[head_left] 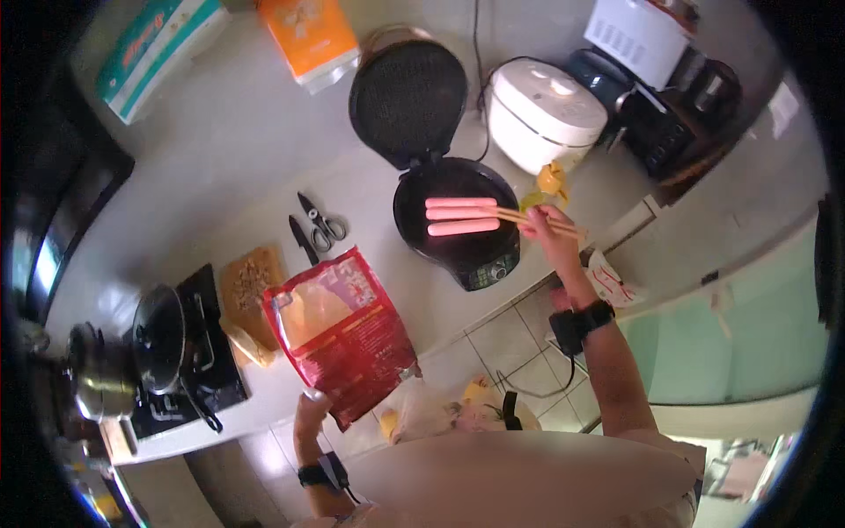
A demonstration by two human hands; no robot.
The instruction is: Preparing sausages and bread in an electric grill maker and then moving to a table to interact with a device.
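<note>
Wooden chopsticks (pixel 511 214) are held in my right hand (pixel 549 232), over the right side of an open electric griddle (pixel 455 254). Their tips reach the right end of the middle one of three pink sausages (pixel 462 227) lying side by side on the dark plate. Whether the tips pinch it cannot be told. The griddle's round lid (pixel 409 99) stands raised behind. At the lower left, my left hand (pixel 313 410) grips the bottom corner of a red plastic food bag (pixel 350 356) with a clear window, partly over the counter's front edge.
Kitchen scissors (pixel 323 224) and a black knife (pixel 302 239) lie left of the griddle. A cutting board (pixel 247 280) bears chopped food. A lidded pan (pixel 160 340) stands on the cooktop (pixel 231 369). A white rice cooker (pixel 548 112) and yellow peel (pixel 552 179) are at right.
</note>
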